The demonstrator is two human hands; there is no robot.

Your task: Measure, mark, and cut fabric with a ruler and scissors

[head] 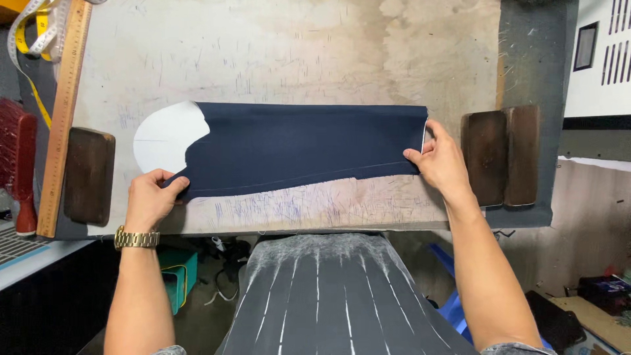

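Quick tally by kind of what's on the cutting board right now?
Navy fabric pieces: 1
White paper patterns: 1
Dark wooden blocks: 3
Wooden rulers: 1
Tape measures: 1
Total: 7

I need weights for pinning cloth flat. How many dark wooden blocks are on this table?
3: one wooden block at the table's left beside the ruler, two side by side at the right.

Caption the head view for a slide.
Both hands, left hand and right hand, pinch navy fabric flat over a white pattern.
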